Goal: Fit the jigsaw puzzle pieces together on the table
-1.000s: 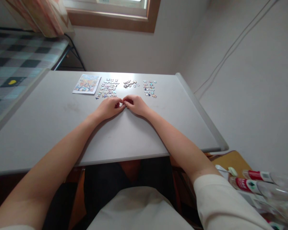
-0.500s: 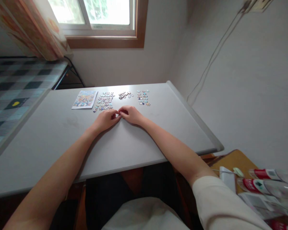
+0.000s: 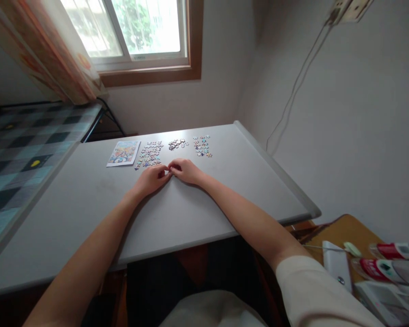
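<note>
My left hand (image 3: 152,178) and my right hand (image 3: 187,171) meet at the fingertips, low over the middle of the white table (image 3: 191,209). Both are closed in a pinch on what looks like a small jigsaw puzzle piece, mostly hidden by the fingers. Just beyond my left hand lie loose jigsaw pieces in rows (image 3: 150,153). A heap of jigsaw pieces (image 3: 177,144) sits behind the hands, and another group of pieces (image 3: 202,146) is spread beyond my right hand. To the left of the rows lies a printed picture sheet (image 3: 123,153) with a colourful design.
A bed with a checked cover (image 3: 37,136) stands along the left. At the lower right, a wooden stool (image 3: 349,227) carries a white power bank-like box (image 3: 337,265) and plastic bottles (image 3: 375,269). A cable (image 3: 286,109) runs down the right wall.
The view has tilted slightly upward, so the table and hands appear lower. My hands keep the same pinch, fingertips together, with little visible movement over the table.
</note>
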`<action>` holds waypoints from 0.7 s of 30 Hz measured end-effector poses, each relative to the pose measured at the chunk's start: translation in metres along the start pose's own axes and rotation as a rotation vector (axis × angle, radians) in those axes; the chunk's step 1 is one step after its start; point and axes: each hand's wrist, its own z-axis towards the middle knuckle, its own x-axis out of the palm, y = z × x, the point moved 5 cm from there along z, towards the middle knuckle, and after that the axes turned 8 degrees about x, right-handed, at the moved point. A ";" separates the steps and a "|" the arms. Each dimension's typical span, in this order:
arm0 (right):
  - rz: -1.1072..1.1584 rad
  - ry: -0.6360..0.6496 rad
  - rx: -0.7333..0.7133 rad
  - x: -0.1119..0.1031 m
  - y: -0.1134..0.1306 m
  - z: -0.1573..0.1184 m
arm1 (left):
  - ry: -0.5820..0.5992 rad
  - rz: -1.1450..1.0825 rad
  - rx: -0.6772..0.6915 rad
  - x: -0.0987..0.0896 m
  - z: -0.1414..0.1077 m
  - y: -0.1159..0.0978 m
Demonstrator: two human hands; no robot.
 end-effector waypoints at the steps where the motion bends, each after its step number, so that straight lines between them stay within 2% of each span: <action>1: -0.003 -0.001 0.000 0.000 0.000 0.000 | -0.003 -0.002 -0.003 0.000 0.000 0.000; 21: -0.007 -0.022 -0.001 0.001 -0.002 0.002 | -0.018 -0.015 -0.011 0.003 0.000 0.005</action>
